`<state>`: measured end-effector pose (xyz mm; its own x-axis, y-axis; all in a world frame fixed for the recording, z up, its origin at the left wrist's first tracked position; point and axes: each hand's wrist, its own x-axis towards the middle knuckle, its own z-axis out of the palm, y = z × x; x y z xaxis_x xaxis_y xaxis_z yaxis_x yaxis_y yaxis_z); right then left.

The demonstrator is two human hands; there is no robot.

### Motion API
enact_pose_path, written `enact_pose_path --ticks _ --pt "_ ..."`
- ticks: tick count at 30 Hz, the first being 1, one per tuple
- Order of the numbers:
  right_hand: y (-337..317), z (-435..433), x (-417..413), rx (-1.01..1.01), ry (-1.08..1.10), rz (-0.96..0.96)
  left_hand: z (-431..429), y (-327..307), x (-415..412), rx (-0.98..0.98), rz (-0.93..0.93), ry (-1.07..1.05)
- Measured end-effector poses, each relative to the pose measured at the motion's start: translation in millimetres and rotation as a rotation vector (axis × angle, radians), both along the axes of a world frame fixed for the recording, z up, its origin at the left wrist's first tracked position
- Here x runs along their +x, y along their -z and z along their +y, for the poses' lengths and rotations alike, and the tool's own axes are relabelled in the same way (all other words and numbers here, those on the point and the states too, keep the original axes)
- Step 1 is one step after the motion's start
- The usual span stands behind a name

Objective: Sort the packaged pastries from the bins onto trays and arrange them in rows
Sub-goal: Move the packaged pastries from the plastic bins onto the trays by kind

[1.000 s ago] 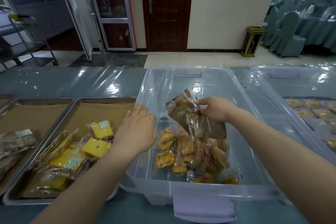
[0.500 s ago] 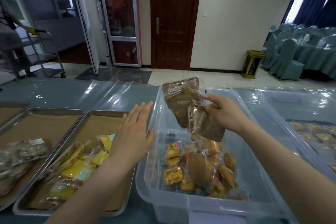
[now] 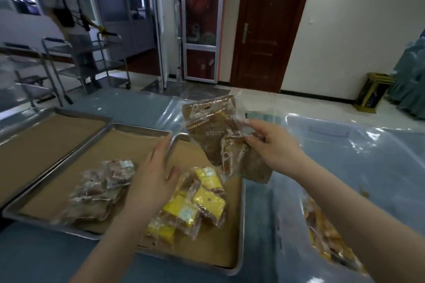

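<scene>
Pastry packs [image 3: 212, 138], brown, clear-wrapped, in R hand [image 3: 273, 147] pinch; L hand [image 3: 151, 177] fingers slack.

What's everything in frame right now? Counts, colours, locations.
trays: three, metal with brown liners, left part of the table
pale packets: one pile, clear wrap, middle tray
yellow packets: one pile, yellow labels, right tray
brown packets: about two, brown, held above the right tray
bin: one, clear plastic, right side
orange pastries: several, inside the bin
trolley: one, metal, background left, person beside it
left hand: open, over the trays
right hand: pinches the brown packets
</scene>
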<state>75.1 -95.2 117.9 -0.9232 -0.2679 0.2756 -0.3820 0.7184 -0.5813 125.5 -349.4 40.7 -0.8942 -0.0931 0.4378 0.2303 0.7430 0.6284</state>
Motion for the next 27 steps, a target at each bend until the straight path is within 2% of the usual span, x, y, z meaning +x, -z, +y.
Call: enact_pose_path --ticks 3,7,14,21,27 --pt "17 -61 -9 0.061 -0.024 -0.005 -67 25 -2 0.065 -0.103 -0.056" --pt "48 -148 -28 0.143 -0.066 -0.053 -159 56 -2 0.058 -0.199 -0.090" --pt "115 -283 -48 0.109 -0.138 -0.230 -285 88 0 0.082 -0.309 -0.154" --pt "155 -391 -68 0.076 -0.190 -0.433 -362 109 0 0.161 -0.406 -0.177" --pt "180 -432 -98 -0.057 -0.001 -0.528 -390 115 -16 0.101 -0.400 -0.206"
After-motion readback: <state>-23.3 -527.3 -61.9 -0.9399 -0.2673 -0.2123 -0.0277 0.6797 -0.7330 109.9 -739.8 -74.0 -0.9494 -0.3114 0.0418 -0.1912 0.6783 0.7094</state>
